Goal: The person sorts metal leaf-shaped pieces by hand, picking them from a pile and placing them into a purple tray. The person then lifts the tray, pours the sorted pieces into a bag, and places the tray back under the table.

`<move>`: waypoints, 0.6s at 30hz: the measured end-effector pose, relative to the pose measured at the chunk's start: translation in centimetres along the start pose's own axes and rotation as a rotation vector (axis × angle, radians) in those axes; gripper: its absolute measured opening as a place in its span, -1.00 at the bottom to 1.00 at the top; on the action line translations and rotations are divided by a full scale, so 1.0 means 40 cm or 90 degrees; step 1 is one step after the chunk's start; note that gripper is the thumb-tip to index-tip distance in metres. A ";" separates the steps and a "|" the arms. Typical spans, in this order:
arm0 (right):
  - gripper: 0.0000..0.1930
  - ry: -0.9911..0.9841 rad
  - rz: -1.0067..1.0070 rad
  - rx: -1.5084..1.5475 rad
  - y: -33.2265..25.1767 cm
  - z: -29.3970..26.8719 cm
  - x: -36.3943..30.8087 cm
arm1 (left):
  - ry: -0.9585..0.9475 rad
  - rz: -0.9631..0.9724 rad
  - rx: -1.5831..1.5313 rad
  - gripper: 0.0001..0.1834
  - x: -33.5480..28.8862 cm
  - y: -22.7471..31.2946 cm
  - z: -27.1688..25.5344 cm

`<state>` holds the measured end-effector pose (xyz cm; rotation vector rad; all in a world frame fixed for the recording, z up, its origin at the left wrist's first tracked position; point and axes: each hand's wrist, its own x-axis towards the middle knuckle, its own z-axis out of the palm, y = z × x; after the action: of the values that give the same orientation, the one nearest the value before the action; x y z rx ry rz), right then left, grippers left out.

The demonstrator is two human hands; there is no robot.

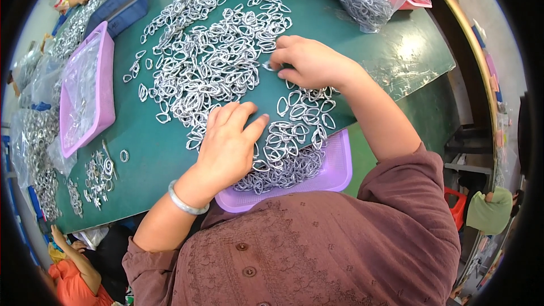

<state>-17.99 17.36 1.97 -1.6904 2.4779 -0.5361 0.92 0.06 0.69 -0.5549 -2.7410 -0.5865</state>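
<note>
A heap of silvery, pointed-oval metal links (204,59) lies spread over the green table in front of me. My left hand (226,141), with a pale bangle (187,199) at its wrist, rests at the heap's near edge, fingers apart. Past the heap's right side, my right hand (309,62) is curled, with a single metal link (268,67) at its fingertips. More links (300,110) trail from under that hand to the table's edge. Against my body, a purple basket (338,164) holds many darker-looking links (277,173).
At the left stands a purple tray (106,99) with plastic bags in it; behind it is a blue bin (122,8). A clear bag of links (360,3) lies at the far right. Small metal pieces (99,175) lie at the left. Other people work nearby.
</note>
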 end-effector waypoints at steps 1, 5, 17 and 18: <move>-0.85 -0.058 0.005 0.002 -0.005 -0.022 -0.006 | 0.004 -0.016 -0.001 -0.56 -0.006 0.001 -0.006; -0.84 -0.019 -0.003 0.045 -0.019 -0.018 0.002 | 0.023 -0.049 0.033 -0.58 -0.024 -0.009 -0.009; -0.80 0.053 0.176 0.069 -0.030 0.042 0.051 | -0.002 -0.044 0.196 -0.58 0.032 -0.039 0.010; -0.81 0.045 0.185 0.095 -0.026 0.036 0.046 | -0.005 -0.047 0.203 -0.58 0.031 -0.040 0.011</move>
<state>-17.38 14.99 1.17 -1.2511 2.5943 -0.7334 -0.96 -0.71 0.20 -0.3800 -2.7919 -0.1539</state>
